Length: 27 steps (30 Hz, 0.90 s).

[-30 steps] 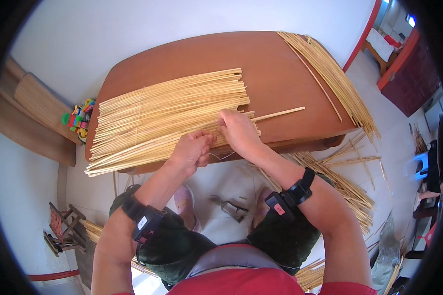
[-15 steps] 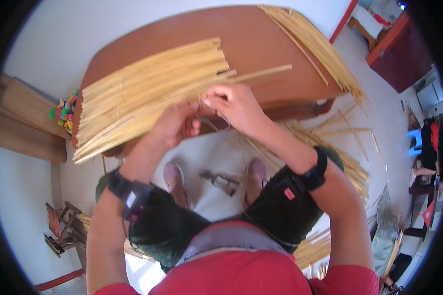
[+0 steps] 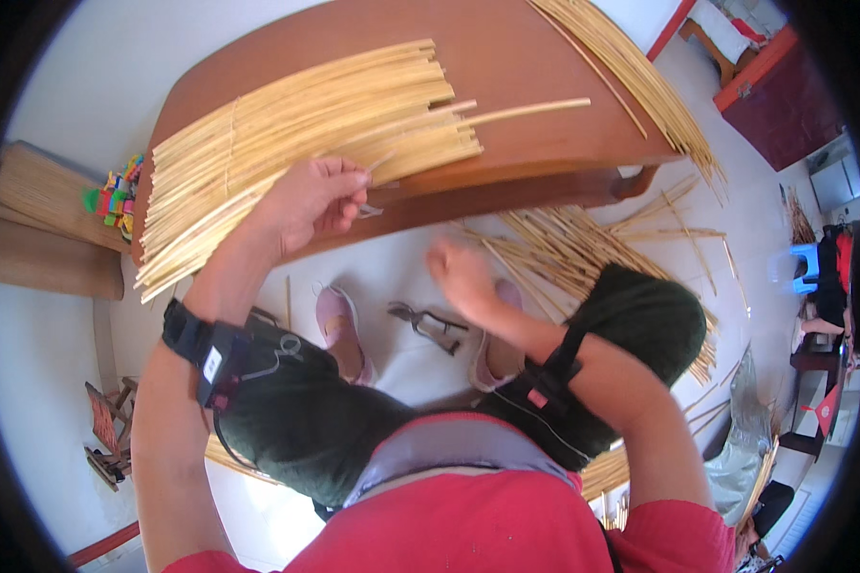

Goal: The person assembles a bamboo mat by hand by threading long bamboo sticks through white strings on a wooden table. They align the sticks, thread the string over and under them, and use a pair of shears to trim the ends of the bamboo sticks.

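Note:
My left hand [image 3: 317, 199] is at the near edge of a mat of straw-coloured reed stalks [image 3: 325, 113], bound crosswise with thin string on its left part. Thumb and fingers are pinched on a thin pale string [image 3: 371, 211], whose loose end shows beside the fingertips. One longer stalk [image 3: 535, 110] sticks out past the mat's right end. My right hand [image 3: 461, 277], smeared by motion, is over the floor between my knees; its fingers cannot be made out. Below it and to the left, a cutting tool like pruning shears [image 3: 428, 326] lies between my shoes.
The mat rests on a brown table [image 3: 354, 33]. A bundle of stalks [image 3: 621, 76] lies along its right edge, and loose stalks [image 3: 554, 244] are heaped on the floor at right. Rolled mats [image 3: 53, 210] and coloured toy blocks [image 3: 119, 196] stand at left.
My hands were together at the mat's near edge. The right has pulled away toward me, down over the floor; the left stays by the mat, slightly further left, with the string.

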{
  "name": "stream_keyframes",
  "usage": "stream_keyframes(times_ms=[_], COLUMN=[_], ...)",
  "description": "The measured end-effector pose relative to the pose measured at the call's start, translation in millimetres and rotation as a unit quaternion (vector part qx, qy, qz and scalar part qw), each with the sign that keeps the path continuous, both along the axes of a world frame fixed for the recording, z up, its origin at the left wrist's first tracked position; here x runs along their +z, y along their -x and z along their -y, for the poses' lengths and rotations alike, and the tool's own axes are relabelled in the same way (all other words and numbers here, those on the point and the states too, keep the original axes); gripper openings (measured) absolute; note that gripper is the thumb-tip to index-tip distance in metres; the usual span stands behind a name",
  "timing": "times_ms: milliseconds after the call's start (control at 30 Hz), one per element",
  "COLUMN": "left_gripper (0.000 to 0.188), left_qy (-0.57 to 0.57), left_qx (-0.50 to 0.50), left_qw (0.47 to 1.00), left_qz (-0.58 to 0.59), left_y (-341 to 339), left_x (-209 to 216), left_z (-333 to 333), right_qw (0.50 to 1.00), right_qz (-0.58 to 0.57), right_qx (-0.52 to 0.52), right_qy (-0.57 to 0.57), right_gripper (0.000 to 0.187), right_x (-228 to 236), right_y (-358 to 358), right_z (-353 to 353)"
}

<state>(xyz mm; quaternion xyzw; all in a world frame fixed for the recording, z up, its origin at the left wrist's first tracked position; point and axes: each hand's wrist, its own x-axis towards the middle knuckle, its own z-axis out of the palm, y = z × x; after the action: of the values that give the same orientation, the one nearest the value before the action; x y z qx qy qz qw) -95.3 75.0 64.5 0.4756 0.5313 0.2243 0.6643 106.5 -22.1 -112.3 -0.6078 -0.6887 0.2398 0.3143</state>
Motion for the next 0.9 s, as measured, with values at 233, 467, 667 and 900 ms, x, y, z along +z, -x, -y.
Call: stream_keyframes(times_ms=[233,467,667,900], left_gripper=[0.01,0.012,0.015,0.018], left_qy=[0.005,0.022,0.019,0.028], left_qx=[0.015,0.012,-0.006,-0.019], left_qw=[1.0,1.0,1.0,0.999], left_qz=[0.007,0.006,0.004,-0.016], left_y=[9,0,-1,1], left_x=[2,13,11,8], left_z=[3,-8,-18,-23], right_qw=[0.946,0.955,0.949,0.858], right_qz=[0.214,0.247,0.126,-0.154], right_qx=[0.139,0.084,0.142,0.231], right_qy=[0.2,0.141,0.252,0.433], right_gripper=[0.043,0.029,0.024,0.04], right_x=[-128,-195,-208,-83], right_y=[38,54,33,-13], right_z=[59,74,69,12])
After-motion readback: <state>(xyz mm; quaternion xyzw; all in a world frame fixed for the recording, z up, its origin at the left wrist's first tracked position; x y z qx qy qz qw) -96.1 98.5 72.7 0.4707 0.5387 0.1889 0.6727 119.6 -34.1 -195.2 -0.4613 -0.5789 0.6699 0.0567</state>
